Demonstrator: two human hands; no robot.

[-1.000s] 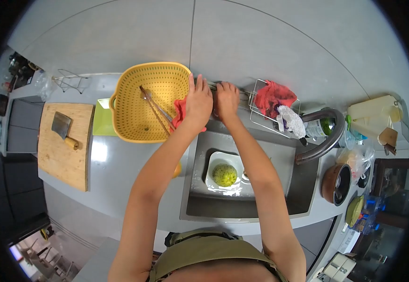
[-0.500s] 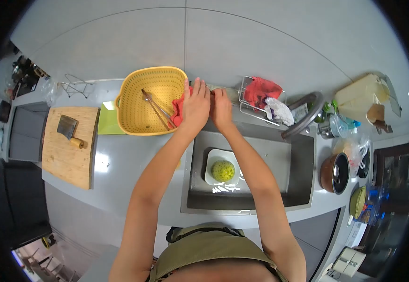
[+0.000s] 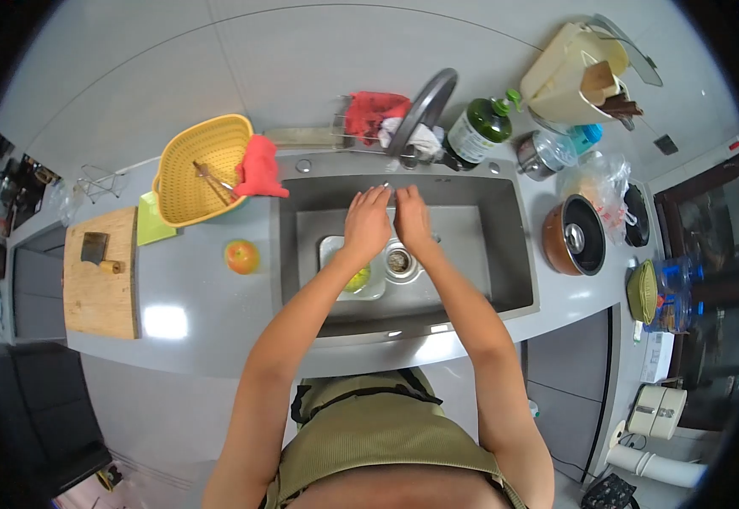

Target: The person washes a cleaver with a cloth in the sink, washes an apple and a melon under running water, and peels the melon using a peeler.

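Both my hands are over the grey sink (image 3: 505, 246), just below the spout of the curved tap (image 3: 427, 106). My left hand (image 3: 368, 222) has its fingers stretched forward and holds nothing visible. Close beside it, a narrow gap apart, my right hand (image 3: 413, 222) also has extended fingers and nothing visible in it. Under my left forearm, a white dish (image 3: 330, 248) stands in the sink with a yellow-green round fruit (image 3: 359, 280), partly hidden by the arm. A red cloth (image 3: 259, 167) hangs over the right rim of the yellow basket (image 3: 187, 148), which contains brown utensils (image 3: 213, 182).
Left of the sink lies a red-and-yellow round fruit (image 3: 241, 256). Farther left, a cleaver (image 3: 95, 248) rests on a wooden board (image 3: 102, 305). A wire rack with red cloth (image 3: 374, 114), a green pump bottle (image 3: 480, 131) and a brown pot (image 3: 559, 242) surround the sink's back and right.
My hands have left the red cloth by the basket and moved right, under the tap. The cloth now drapes over the basket rim. The view has shifted right, and the red-and-yellow fruit shows on the counter.
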